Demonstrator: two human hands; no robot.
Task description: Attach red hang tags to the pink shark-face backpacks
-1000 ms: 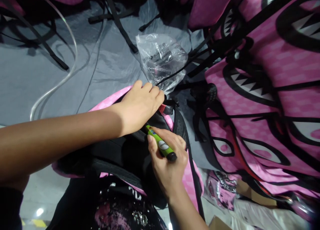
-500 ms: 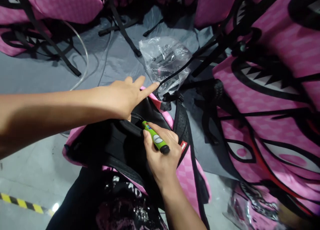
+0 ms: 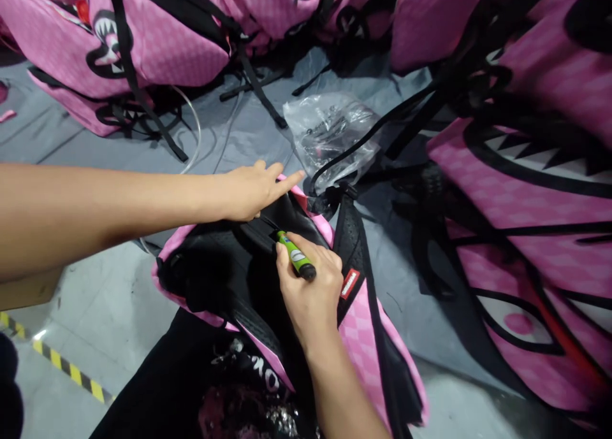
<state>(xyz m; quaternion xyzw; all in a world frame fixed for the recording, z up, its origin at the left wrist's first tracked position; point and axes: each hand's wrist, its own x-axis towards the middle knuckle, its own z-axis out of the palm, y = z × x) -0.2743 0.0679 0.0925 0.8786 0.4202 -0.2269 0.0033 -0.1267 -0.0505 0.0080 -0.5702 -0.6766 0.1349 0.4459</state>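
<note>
A pink and black backpack lies at the table's edge and over my lap, its black back panel upward. My right hand is closed around a green marker pen with a black end, its tip pointing down at the black panel. The tip itself is hard to make out against the dark fabric. My left hand rests across the upper part of the backpack, fingers spread and the index finger stretched to the right; the thumb is partly hidden. A black strap with a red label runs beside my right hand.
A crumpled clear plastic bag lies just beyond the backpack on the grey table cover. More pink backpacks are piled on the right, and others line the back with straps hanging. Striped tape marks the floor.
The view has shifted, so the surroundings sit lower and further right. Both hands stay at nearly the same spots on the backpack, the marker pen still in my right hand.
</note>
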